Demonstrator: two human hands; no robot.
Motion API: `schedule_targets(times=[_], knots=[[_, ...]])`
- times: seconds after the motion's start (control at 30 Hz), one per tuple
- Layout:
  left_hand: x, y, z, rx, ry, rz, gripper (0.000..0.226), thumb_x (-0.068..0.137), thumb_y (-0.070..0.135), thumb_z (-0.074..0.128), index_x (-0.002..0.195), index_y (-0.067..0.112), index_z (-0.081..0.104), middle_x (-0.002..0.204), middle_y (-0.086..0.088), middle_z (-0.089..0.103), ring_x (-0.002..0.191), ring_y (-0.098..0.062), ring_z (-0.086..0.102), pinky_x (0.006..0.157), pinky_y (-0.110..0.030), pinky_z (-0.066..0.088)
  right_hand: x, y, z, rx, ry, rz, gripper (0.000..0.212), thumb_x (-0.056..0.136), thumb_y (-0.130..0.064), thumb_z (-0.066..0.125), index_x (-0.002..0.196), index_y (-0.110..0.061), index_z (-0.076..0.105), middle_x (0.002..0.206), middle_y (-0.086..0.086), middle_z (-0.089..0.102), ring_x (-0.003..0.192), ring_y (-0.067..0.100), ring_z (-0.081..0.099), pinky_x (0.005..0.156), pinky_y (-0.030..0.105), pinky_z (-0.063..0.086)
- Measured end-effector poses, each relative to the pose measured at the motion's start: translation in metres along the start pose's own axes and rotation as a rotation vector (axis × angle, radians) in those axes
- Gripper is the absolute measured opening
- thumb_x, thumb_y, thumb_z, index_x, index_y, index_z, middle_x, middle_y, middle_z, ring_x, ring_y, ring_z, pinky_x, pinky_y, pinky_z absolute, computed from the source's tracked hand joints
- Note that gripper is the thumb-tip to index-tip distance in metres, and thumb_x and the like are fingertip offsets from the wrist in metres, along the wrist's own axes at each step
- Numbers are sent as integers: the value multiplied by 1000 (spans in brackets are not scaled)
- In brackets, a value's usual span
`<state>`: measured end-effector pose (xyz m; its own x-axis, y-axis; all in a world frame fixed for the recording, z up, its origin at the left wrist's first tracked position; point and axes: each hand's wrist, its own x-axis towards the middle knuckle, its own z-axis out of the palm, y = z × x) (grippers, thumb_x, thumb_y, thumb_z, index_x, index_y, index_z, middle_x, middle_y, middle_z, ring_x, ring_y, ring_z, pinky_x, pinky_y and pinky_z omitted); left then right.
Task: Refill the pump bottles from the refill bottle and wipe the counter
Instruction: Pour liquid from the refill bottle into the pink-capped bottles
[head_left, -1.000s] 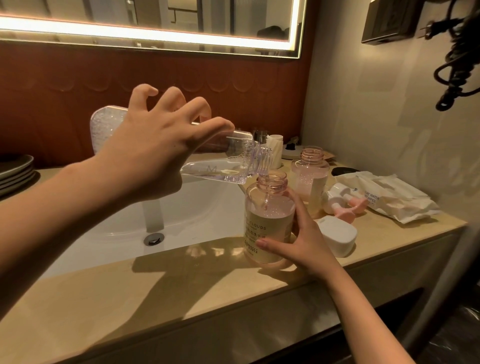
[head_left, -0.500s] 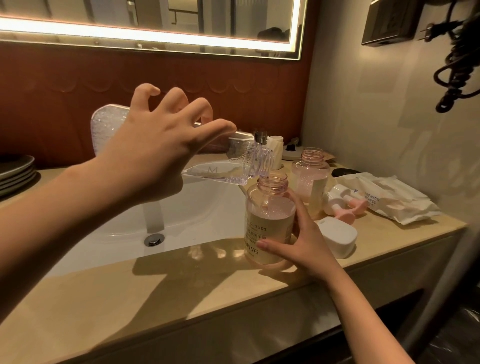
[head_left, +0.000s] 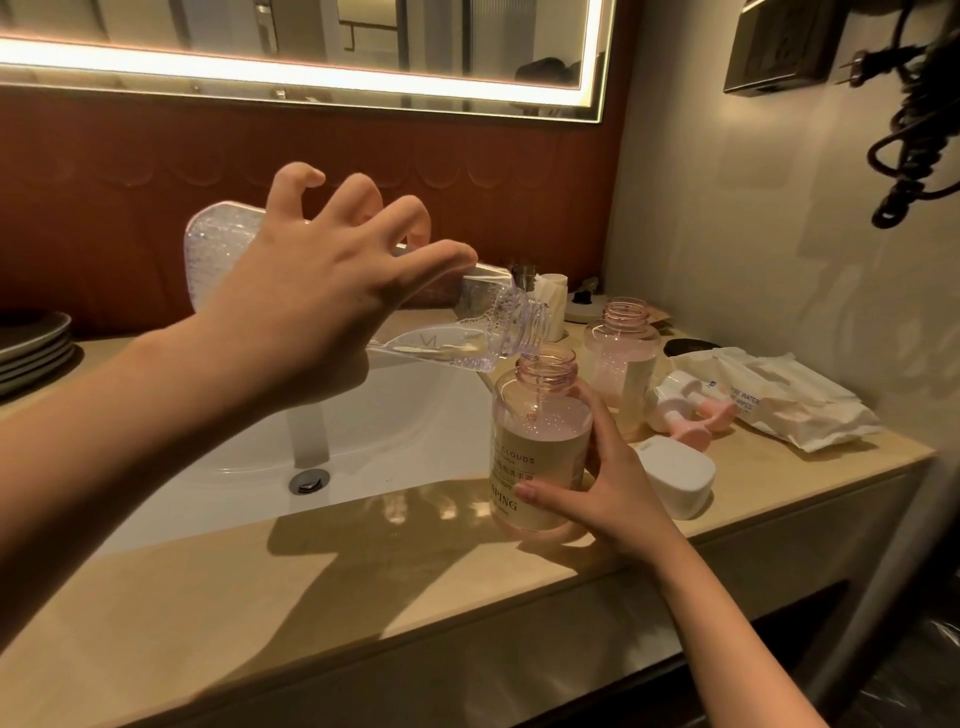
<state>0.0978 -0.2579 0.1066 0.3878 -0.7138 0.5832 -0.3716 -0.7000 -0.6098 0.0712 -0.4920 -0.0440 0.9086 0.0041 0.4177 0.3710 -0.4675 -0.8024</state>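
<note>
My left hand (head_left: 317, 312) holds the clear refill bottle (head_left: 483, 332) tipped almost level, fingers spread over its top. Its threaded mouth sits just above the open neck of a pink pump bottle (head_left: 535, 457). A thin stream falls into that bottle, which is more than half full. My right hand (head_left: 608, 493) grips this bottle from the right as it stands on the beige counter (head_left: 311, 597). A second open pink bottle (head_left: 621, 358) stands behind it. Two pump heads (head_left: 685, 410) lie on the counter to the right.
A white sink (head_left: 363, 441) with a drain lies left of the bottles. A pack of wet wipes (head_left: 779, 405) rests at the right, a white cap (head_left: 675, 478) in front of it. Stacked plates (head_left: 31, 348) sit far left. Small toiletries stand by the back wall.
The liquid level in the front pink bottle has risen slightly. Both hands and the refill bottle have stayed almost in place.
</note>
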Motion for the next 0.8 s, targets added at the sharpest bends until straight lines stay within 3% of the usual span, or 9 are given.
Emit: schedule_targets(times=[0.27,0.47,0.8], knots=[[1,0,-1,7,7,3,95,48,4,76,134,27,41,116,-14,53,101,-40,48,90,-57,34,1,0,0,-17,-6,15,99,43,-68,72,125,-60,16,136,-23,35,131,9,38,106,36,41],[1,0,-2,12,3,-5,94,50,3,74,134,28,40,116,-13,52,101,-39,48,90,-57,33,1,2,0,-8,-2,-4,100,44,-67,73,127,-59,17,129,-35,34,126,3,40,98,19,42],[2,1,-2,22,14,6,92,51,4,75,134,27,41,116,-14,52,101,-39,47,91,-56,32,1,0,-1,-1,-8,-9,97,45,-65,74,127,-57,22,128,-35,35,127,3,40,102,25,42]])
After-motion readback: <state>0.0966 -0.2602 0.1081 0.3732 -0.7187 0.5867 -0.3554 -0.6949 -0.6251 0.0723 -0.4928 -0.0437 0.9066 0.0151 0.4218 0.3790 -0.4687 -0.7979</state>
